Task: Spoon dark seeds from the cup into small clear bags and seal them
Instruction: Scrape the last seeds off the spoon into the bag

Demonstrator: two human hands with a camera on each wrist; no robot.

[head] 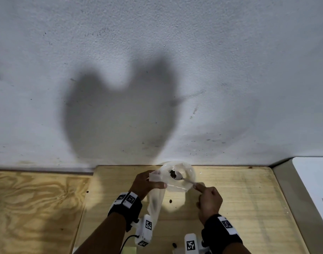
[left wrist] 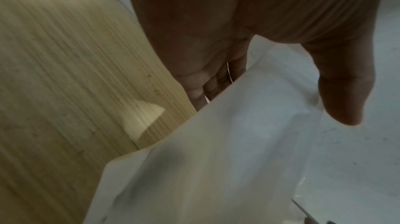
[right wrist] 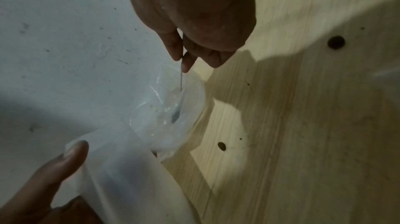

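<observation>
Clear bag (head: 155, 202) pinched by the left hand (head: 145, 184); right hand (head: 209, 200), gripping the loaded spoon (head: 177, 176) over the cup (head: 191, 173), should tip it level toward nine o'clock.

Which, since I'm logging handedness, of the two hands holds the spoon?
The right hand pinches the spoon by its handle, seeds in its bowl; the left hand grips only the bag.
</observation>
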